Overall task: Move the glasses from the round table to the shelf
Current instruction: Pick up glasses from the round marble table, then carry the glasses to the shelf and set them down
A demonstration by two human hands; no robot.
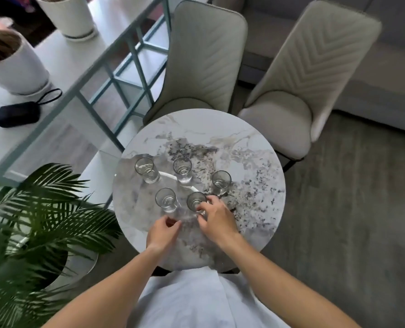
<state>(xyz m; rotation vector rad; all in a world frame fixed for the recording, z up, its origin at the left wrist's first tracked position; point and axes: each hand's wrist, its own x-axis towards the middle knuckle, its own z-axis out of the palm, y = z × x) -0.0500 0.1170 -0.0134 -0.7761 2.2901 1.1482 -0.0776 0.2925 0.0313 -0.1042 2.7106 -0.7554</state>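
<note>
Several clear drinking glasses stand upright on the round marble table (244, 143). One glass (147, 169) is at the far left, one (182, 169) at the far middle, one (221, 182) at the right. Two stand nearer me: a glass (166, 200) on the left and a glass (195, 201) beside it. My right hand (217, 221) curls its fingers around that near right glass. My left hand (163, 233) hovers open just below the near left glass, fingers apart, not touching it.
A white shelf unit (61, 58) with a teal frame stands to the left, bearing two white plant pots (19, 67) and a black pouch (18, 114). A palm plant (42, 216) is at lower left. Two padded chairs (204, 60) stand behind the table.
</note>
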